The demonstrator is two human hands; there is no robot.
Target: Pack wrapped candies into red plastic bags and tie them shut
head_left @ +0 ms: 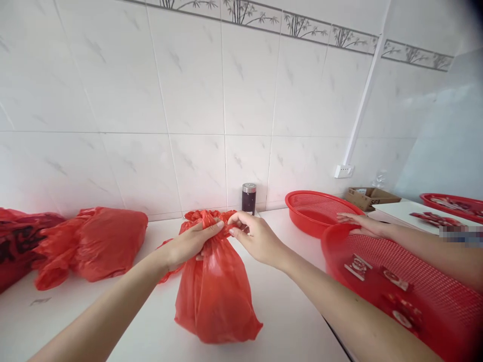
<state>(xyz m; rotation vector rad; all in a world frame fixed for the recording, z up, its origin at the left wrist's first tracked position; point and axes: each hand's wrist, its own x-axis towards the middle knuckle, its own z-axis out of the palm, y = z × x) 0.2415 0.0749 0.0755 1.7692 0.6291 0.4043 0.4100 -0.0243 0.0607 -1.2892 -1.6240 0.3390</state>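
A full red plastic bag (215, 291) stands upright on the white counter (287, 322) in front of me. My left hand (192, 242) grips the bunched neck of the bag from the left. My right hand (254, 235) pinches the same bunched top from the right, fingers closed on the red plastic. Both hands meet at the bag's mouth, just above its bulging body.
Two more filled red bags (101, 241) lie at the left of the counter. A small dark jar (248, 198) stands by the tiled wall. Red mesh baskets (415, 301) with small red packets sit at the right; another person's hand (360, 223) rests on one. A cardboard box (372, 196) sits further back.
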